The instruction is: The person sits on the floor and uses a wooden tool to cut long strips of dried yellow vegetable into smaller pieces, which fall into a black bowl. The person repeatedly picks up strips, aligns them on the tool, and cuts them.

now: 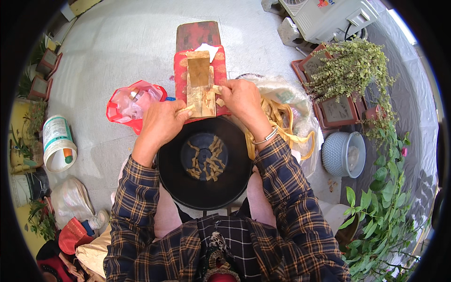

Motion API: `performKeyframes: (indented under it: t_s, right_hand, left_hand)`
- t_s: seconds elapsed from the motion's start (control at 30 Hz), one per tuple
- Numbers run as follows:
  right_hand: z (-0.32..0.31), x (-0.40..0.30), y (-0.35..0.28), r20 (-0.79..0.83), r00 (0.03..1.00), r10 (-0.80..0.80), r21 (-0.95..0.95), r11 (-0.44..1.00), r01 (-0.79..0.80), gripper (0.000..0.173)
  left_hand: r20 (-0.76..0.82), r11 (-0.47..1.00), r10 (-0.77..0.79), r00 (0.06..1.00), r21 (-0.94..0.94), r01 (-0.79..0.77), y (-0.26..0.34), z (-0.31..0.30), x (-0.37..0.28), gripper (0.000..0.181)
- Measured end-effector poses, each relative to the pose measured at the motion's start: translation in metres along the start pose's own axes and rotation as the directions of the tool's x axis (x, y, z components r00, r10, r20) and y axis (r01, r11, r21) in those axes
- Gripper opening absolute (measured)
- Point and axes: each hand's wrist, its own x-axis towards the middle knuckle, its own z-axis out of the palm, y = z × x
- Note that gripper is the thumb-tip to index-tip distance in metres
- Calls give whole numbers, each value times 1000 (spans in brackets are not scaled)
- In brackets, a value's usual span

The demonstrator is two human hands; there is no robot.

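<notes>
My left hand (164, 118) pinches a short pale strip (186, 108) at the near left edge of a wooden board (201, 100). With thumb and fingers, my right hand (241, 97) holds another pale piece (215, 89) by the board's right edge. An upright wooden block (199, 68) rises from the board, which lies on a red patterned cloth (181, 81) over a bench (197, 33). A small loose piece (220, 102) rests beside my right fingers. Below my hands, a black basin (172, 190) contains several knotted or folded brownish strips (213, 162).
Left of the bench stands a red plastic bag (135, 102). On the right, long yellowish strips (282, 116) spill over a white woven sack (306, 141). A blue basket (340, 153), potted plants (348, 70) and an outdoor air-conditioner unit (327, 17) line that side. A white bucket (58, 141) lies far left.
</notes>
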Motion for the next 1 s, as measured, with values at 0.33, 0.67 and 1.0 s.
performKeyframes:
  t_s: [0.33, 0.67, 1.0]
  right_hand:
    - [5, -49, -45, 689, 698, -193, 710, -15, -704, 23]
    - [-18, -53, -49, 639, 686, -348, 707, -86, -702, 23]
    - [-13, -56, -52, 41, 970, -241, 538, 823, 182, 25]
  left_hand:
    - [-21, -141, -243, 970, -988, -56, 39, 33, -12, 37]
    - [-597, 111, -251, 761, -799, -591, 10, -12, -11, 41]
    - [-395, 534, 52, 917, -765, -360, 41, 39, -24, 44]
